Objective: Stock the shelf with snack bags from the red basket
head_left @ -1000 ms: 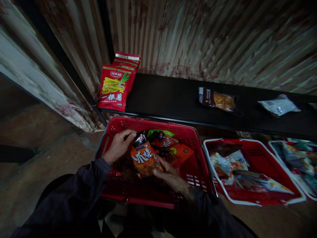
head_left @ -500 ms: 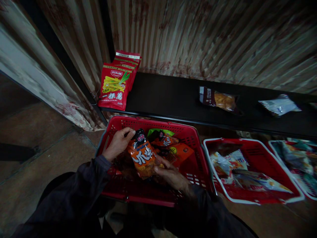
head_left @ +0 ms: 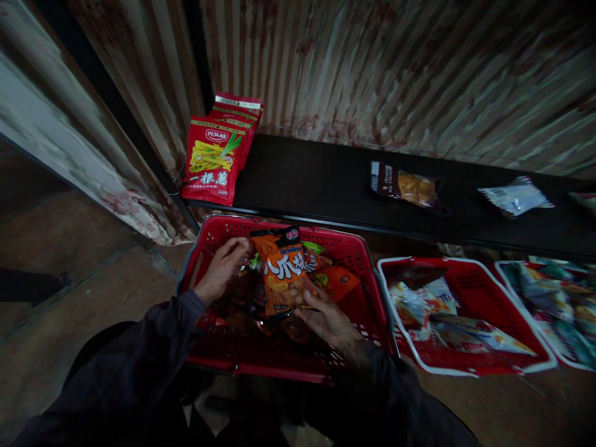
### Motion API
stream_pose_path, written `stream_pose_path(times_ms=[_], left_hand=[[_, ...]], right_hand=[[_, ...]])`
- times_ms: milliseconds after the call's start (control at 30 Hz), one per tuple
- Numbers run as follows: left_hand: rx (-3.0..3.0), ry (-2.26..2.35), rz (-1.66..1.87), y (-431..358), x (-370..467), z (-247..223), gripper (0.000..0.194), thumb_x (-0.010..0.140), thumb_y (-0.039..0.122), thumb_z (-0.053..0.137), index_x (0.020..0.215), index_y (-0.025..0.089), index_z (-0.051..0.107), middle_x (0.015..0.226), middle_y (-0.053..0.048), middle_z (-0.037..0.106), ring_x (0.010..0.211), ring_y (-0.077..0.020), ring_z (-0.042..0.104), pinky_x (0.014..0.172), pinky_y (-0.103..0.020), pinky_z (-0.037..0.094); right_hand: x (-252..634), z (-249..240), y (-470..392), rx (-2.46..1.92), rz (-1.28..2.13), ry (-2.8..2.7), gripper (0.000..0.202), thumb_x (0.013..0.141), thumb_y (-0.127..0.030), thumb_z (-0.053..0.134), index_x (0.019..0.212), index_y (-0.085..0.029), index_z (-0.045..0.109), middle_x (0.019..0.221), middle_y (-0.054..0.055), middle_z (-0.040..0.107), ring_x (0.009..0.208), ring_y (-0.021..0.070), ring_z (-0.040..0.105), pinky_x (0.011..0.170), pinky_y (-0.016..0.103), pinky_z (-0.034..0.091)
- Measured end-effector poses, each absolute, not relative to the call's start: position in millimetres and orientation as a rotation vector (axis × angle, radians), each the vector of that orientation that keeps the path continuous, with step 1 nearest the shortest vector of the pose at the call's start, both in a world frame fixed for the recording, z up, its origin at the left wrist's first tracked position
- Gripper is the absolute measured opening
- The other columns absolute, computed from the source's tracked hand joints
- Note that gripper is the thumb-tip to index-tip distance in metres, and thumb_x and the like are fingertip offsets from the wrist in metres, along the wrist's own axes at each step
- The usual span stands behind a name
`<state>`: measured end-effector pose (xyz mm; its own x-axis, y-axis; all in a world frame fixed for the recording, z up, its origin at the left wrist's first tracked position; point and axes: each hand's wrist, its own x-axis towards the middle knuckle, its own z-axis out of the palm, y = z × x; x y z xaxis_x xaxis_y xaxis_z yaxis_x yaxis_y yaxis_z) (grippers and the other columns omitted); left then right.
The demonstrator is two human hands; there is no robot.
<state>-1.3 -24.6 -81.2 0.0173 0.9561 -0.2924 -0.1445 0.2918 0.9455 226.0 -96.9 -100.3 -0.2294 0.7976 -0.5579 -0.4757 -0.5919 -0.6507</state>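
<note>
Right hand (head_left: pixel 328 320) pinches the orange snack bag (head_left: pixel 282 273) low — left hand (head_left: pixel 220 270) half-curled by its top, grip unclear.

- Left-hand fingers (head_left: pixel 235 247): whether they touch the upper corner of the orange snack bag (head_left: pixel 285 276) cannot be told.
- Right-hand fingers (head_left: pixel 318 299): too dim to tell which lie behind the orange snack bag.
- Packets (head_left: pixel 339 282) in the nearest basket (head_left: pixel 261 363): partly covered by the orange snack bag, some lost in shadow.
- Rear red bags (head_left: pixel 252 115): mostly hidden behind the front red bag (head_left: pixel 212 161).
- White packet (head_left: pixel 516 195) on the shelf: print blurred.
- Small item (head_left: pixel 585 200) and farthest basket (head_left: pixel 506 281): cut off by the right edge.
- Sleeves (head_left: pixel 149 351): cut off by the bottom edge.
</note>
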Motion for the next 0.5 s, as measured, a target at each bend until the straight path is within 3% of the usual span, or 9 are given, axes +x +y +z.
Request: stream_pose_path(times_ms=[167, 267, 400, 500], left_hand=[[0.869, 1.129, 0.793, -40.5, 10.5, -86.3, 0.038, 0.071, 0.047, 0.067, 0.094, 0.017, 0.064, 0.102, -0.006, 0.065, 0.091, -0.0184, 0.060, 0.075, -0.028, 0.048], [0.865, 0.937, 0.569, -50.5, 14.3, -85.5, 0.043, 0.075, 0.045, 0.065, 0.106, 0.016, 0.062, 0.105, -0.009, 0.066, 0.086, -0.0182, 0.063, 0.079, -0.033, 0.048], [0.997, 0.782, 0.540, -56.9, 18.2, -83.8, 0.046, 0.076, 0.040, 0.066, 0.116, 0.018, 0.059, 0.120, -0.009, 0.062, 0.108, -0.0212, 0.057, 0.090, -0.033, 0.044], [1.032, 0.794, 0.577, -56.3, 20.5, -86.2, 0.045, 0.072, 0.037, 0.071, 0.111, 0.016, 0.061, 0.116, -0.008, 0.064, 0.109, -0.0211, 0.056, 0.097, -0.035, 0.040]], right_hand=[[224.3, -93.5, -93.9, -1.168, 1.843, -0.365, 0.044, 0.055, -0.036, 0.085, 0.095, -0.032, 0.069, 0.101, -0.003, 0.072, 0.086, 0.0147, 0.067, 0.075, 0.026, 0.054], [221.4, -89.6, -92.0, -1.127, 1.805, -0.400, 0.040, 0.057, -0.040, 0.083, 0.094, -0.032, 0.069, 0.104, -0.004, 0.071, 0.090, 0.0146, 0.066, 0.078, 0.026, 0.054], [219.8, -89.9, -91.2, -1.097, 1.768, -0.440, 0.037, 0.061, -0.043, 0.081, 0.094, -0.033, 0.069, 0.103, -0.004, 0.070, 0.093, 0.0156, 0.065, 0.079, 0.028, 0.054], [220.1, -92.0, -92.1, -1.090, 1.754, -0.498, 0.035, 0.064, -0.043, 0.078, 0.096, -0.031, 0.068, 0.105, -0.002, 0.070, 0.095, 0.0170, 0.064, 0.080, 0.030, 0.054]])
